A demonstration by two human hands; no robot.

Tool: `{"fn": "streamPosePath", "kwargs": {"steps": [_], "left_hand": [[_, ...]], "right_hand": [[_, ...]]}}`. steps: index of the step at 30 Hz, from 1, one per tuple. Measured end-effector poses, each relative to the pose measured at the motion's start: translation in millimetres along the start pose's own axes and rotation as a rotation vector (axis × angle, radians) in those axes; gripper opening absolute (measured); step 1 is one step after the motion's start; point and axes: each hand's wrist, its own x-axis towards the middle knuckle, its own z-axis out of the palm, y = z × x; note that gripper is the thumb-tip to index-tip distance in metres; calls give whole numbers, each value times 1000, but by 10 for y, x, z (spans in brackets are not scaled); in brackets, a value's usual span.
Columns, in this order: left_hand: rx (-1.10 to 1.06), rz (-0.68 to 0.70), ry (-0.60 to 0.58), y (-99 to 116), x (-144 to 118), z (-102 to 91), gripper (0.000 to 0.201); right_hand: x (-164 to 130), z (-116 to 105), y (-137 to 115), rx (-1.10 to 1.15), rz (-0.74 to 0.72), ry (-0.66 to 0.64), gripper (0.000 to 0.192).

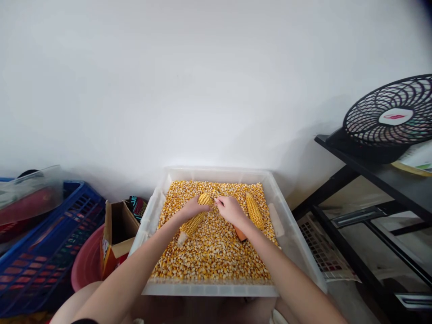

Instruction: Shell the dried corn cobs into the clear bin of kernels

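Note:
A clear plastic bin (292, 234) in front of me is filled with loose yellow corn kernels (212, 252). My left hand (189, 209) grips a corn cob (198, 217) that lies slanted over the kernels. My right hand (230, 208) pinches at the cob's upper end, fingers closed on it. A second full corn cob (254, 210) lies on the kernels just right of my right hand. An orange-brown bare cob piece (240, 234) shows under my right wrist.
A blue plastic crate (43, 252) and a red basin (87, 263) stand at the left, with an open cardboard box (116, 234) beside the bin. A black shelf (381, 180) at the right carries a black fan (393, 118). A white wall rises behind.

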Motion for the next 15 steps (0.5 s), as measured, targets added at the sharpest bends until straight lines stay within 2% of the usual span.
{"fn": "streamPosePath", "kwargs": {"steps": [5,10,15], "left_hand": [[-91,-1,-40,45,-25,16,52],[-132,-6,-74,98,-30,-31,57],[-244,-64,-262,150,-59,-74,52]], "right_hand": [[2,43,-12,-18,19,19,33],[28,-93,86,96,-41,-28,33],[67,-210,205,256,-42,-133,30]]}}
